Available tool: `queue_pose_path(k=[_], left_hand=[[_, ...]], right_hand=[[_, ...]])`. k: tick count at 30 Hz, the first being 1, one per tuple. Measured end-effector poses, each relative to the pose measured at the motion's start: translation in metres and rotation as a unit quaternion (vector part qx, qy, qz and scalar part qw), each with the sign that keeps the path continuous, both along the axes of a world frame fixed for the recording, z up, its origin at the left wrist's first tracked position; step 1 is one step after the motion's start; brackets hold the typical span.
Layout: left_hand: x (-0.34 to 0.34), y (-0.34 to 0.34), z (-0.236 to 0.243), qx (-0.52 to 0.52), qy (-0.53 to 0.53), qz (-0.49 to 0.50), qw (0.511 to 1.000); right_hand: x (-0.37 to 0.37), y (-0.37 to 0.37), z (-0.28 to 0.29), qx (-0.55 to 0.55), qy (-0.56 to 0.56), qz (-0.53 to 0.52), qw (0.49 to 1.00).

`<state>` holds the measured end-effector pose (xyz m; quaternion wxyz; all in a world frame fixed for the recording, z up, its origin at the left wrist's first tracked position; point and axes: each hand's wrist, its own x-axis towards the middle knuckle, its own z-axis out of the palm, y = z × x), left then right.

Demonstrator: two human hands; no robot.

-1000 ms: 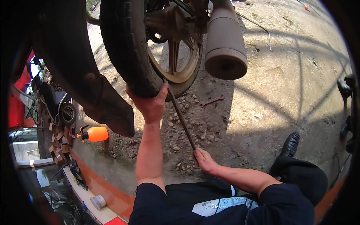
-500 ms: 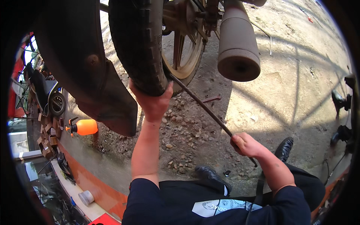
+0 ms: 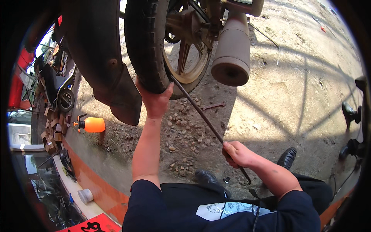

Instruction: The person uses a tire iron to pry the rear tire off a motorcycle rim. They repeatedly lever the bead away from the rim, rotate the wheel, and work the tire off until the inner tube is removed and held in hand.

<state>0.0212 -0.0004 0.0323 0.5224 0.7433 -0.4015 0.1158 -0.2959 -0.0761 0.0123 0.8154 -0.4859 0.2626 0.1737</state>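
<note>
A motorcycle wheel hangs at the top centre, its black knobbly tyre (image 3: 145, 46) around a gold spoked rim (image 3: 189, 76). My left hand (image 3: 155, 102) grips the bottom of the tyre, fingers behind it and thumb up its right side. A long dark tyre lever (image 3: 203, 115) slants down to the right, its upper tip at the edge between tyre and rim. Closed around the lever's lower part is my right hand (image 3: 239, 154); a short hooked end sticks out below it. The dark mudguard (image 3: 92, 50) hangs left of the tyre, the grey exhaust muffler (image 3: 233, 50) right of the wheel.
A red wrench (image 3: 213, 106) lies on the rough ground beyond the lever, near loose pebbles (image 3: 177, 143). An orange pump sprayer (image 3: 94, 125) stands at the left. A thin metal rod (image 3: 265, 37) lies behind the muffler. Someone's dark shoes (image 3: 349, 112) are at the far right.
My right hand and the lower end of the lever have swung left, so the lever slants more steeply. My left hand stays on the tyre. The whole view has shifted slightly.
</note>
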Motion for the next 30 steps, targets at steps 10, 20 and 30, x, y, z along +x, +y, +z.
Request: queue_pose_path(k=[10,20,30], left_hand=[[-0.001,-0.003,-0.002,0.003,-0.004,0.002,1.0],[-0.009,-0.005,0.025,-0.008,0.008,0.0,1.0],[-0.028,-0.02,0.056,0.031,-0.209,0.095,0.973]], right_hand=[[0.018,0.059,-0.016,0.129,-0.029,-0.038,0.991],[-0.005,-0.029,0.02,0.066,0.002,0.051,0.997],[-0.007,-0.062,0.024,-0.081,0.004,0.105,0.991]])
